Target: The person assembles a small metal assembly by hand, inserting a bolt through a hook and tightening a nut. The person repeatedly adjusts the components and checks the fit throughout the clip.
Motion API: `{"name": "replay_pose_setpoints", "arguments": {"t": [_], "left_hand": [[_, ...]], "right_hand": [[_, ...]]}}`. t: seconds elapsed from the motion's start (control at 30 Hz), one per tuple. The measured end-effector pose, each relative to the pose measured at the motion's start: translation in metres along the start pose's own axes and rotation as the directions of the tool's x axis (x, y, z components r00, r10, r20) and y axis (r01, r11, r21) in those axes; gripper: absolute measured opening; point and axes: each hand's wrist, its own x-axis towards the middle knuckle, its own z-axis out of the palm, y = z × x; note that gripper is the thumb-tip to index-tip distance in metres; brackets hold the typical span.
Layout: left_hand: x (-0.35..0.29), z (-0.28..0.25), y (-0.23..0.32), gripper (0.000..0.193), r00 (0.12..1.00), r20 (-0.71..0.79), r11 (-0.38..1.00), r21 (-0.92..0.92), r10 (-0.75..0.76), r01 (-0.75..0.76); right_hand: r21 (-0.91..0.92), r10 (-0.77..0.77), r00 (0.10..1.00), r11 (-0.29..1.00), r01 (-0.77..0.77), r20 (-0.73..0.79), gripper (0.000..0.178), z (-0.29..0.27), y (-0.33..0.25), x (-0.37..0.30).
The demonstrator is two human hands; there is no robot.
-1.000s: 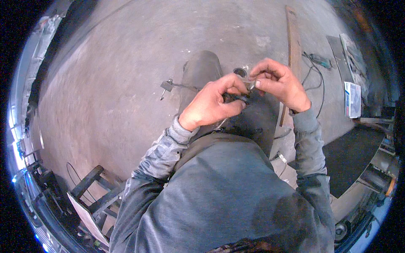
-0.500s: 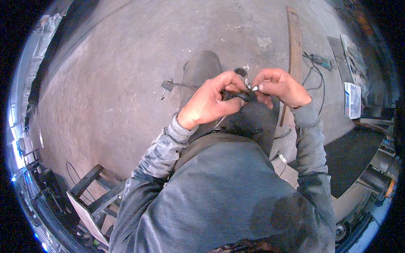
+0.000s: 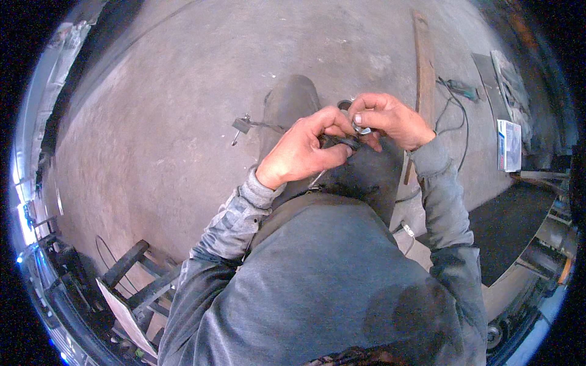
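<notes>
Over my lap, my left hand (image 3: pixel 305 146) is closed, thumb against fingers, on a dark part (image 3: pixel 345 142) whose full shape is hidden. Touching it from the other side is my right hand (image 3: pixel 390 121), its thumb and fingers pinching a small shiny metal piece (image 3: pixel 362 130) with a flat, wing-like end. Just beyond the fingertips a dark round cup-like end (image 3: pixel 345 105) shows. Left of my knee a small grey metal block (image 3: pixel 242 125) with a thin pin through it joins a dark rod running toward my legs.
On the concrete floor to the right lie a long wooden plank (image 3: pixel 423 67), a teal power tool (image 3: pixel 462 90) with a black cord, and a white-and-blue box (image 3: pixel 510 145). A black mat (image 3: pixel 506 229) is nearer. At lower left stands a dark metal frame (image 3: pixel 143 277).
My right hand has shifted slightly left and up, and its fingers have turned around the small metal piece. My left hand stays almost in place.
</notes>
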Motion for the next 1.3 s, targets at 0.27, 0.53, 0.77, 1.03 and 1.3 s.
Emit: {"name": "replay_pose_setpoints", "arguments": {"t": [0.27, 0.53, 0.77, 1.03, 1.3], "left_hand": [[0.004, -0.003, 0.001, 0.023, 0.998, -0.001, 0.998, 0.019, 0.062, -0.061], [0.001, 0.001, 0.006, 0.023, 0.999, 0.010, 0.999, -0.044, 0.032, -0.032], [-0.005, -0.006, 0.005, 0.025, 0.999, -0.018, 0.999, -0.040, -0.035, 0.035], [0.000, -0.005, 0.000, 0.023, 0.999, -0.025, 0.995, -0.099, 0.021, -0.024], [0.002, -0.002, 0.000, 0.022, 0.994, -0.041, 0.995, -0.014, 0.101, -0.102]], "right_hand": [[0.004, -0.064, 0.995, 0.998, 0.065, -0.077, 0.012, 0.006, 0.002, -0.033], [-0.213, -0.280, 0.947, 0.946, 0.245, -0.155, 0.013, 0.008, -0.003, -0.008], [-0.130, -0.096, 0.995, 0.987, 0.098, 0.023, 0.015, 0.001, -0.007, -0.001], [-0.088, -0.138, 0.989, 0.987, 0.134, -0.048, 0.014, 0.004, 0.001, -0.021], [-0.098, -0.193, 0.970, 0.979, 0.180, -0.146, 0.021, 0.011, -0.005, -0.004]]}}
